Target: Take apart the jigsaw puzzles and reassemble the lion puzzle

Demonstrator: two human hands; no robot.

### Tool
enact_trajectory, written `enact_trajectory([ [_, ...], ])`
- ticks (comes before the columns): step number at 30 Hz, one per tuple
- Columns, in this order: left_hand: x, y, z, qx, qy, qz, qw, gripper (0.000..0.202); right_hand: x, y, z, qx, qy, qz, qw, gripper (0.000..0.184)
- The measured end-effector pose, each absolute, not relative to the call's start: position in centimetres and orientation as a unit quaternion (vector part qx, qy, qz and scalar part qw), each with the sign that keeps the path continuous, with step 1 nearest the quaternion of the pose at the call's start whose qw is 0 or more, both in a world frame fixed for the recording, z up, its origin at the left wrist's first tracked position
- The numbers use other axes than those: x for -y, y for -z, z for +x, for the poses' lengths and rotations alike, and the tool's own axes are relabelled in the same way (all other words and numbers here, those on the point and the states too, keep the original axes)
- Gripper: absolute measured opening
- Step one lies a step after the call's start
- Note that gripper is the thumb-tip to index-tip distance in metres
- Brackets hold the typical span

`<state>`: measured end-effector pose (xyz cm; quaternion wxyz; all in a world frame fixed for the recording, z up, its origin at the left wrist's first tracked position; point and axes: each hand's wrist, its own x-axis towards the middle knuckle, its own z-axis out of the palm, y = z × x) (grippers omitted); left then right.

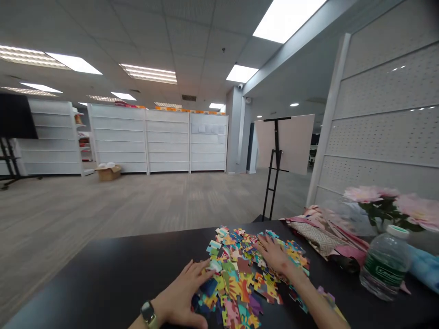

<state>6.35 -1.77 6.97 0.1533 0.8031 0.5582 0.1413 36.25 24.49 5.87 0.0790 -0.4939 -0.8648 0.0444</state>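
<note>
A loose, colourful heap of jigsaw puzzle pieces [236, 274] is spread over the black table [130, 274]. At the heap's left edge rests my left hand [187, 290], its fingers apart and the fingertips touching pieces; a watch [148, 314] is on that wrist. My right hand [272, 253] lies palm down on the far right part of the heap, fingers stretched out. Neither hand grips a piece. Some pieces are hidden beneath the right hand and forearm.
A water bottle [387, 262] stands on the table's right side, near pink flowers [387, 201] and a patterned cloth [318, 230]. Behind the table is a black easel [274, 169] with a board. White shelves [168, 141] and a cardboard box [109, 172] stand farther back.
</note>
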Motion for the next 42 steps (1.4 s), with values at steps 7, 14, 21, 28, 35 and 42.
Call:
enact_trajectory([
  [7, 1.2, -7.5, 7.4, -0.532, -0.145, 0.822, 0.144, 0.111, -18.9, -5.5, 34.7, 0.916, -0.069, -0.388, 0.07, 0.073],
  [14, -0.5, -7.4, 9.6, -0.481, -0.167, 0.845, 0.165, 0.097, -13.3, -6.4, 37.0, 0.937, -0.121, -0.306, 0.116, 0.047],
  [21, -8.9, -7.1, 11.3, -0.527, -0.221, 0.812, 0.115, 0.068, -17.8, -8.2, 40.3, 0.901, -0.166, -0.35, 0.195, 0.04],
  [28, -14.8, -5.8, 11.2, -0.58, -0.166, 0.786, 0.134, 0.066, -31.6, -7.0, 42.6, 0.832, -0.167, -0.516, 0.118, 0.064],
  [35, -12.6, -6.6, 11.0, -0.563, -0.206, 0.786, 0.152, 0.065, -30.4, -4.4, 38.8, 0.881, -0.19, -0.425, 0.088, 0.059],
  [42, -8.6, -7.6, 12.3, -0.57, -0.288, 0.758, 0.129, 0.029, -24.8, -7.0, 41.3, 0.9, -0.21, -0.351, 0.149, 0.056],
])
